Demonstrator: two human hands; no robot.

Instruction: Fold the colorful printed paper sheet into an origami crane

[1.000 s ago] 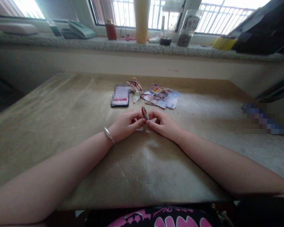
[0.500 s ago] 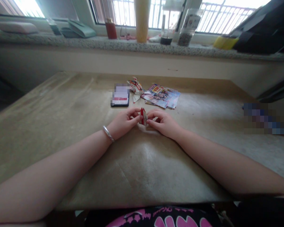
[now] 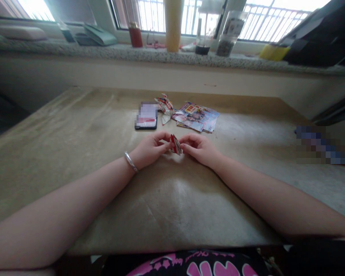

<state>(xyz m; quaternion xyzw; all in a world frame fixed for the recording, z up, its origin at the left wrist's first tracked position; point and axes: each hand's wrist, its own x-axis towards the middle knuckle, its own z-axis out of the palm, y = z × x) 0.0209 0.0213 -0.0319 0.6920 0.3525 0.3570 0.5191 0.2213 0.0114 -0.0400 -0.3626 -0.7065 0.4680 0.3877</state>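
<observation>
A small piece of folded paper (image 3: 176, 145), red and whitish, is held upright but tilted just above the table in the middle. My left hand (image 3: 153, 147), with a silver bangle at the wrist, pinches its left side between thumb and fingers. On the other side, my right hand (image 3: 199, 147) has its thumb and fingertips closed at the paper's right edge. Behind my hands lies a phone (image 3: 146, 115) with a blurred screen. Beside it sits a folded paper figure (image 3: 165, 107), and to the right is a small pile of printed sheets (image 3: 199, 117).
The beige table (image 3: 149, 207) reaches back to the wall under a granite windowsill (image 3: 149, 55). On the sill stand a yellow cylinder (image 3: 172, 27), a red container (image 3: 135, 36) and other items. A pixelated object (image 3: 323, 145) lies at the table's right.
The folded paper has tipped, its lower end swinging right so its side shows more. My right hand has shifted slightly to the right. The other things stay put.
</observation>
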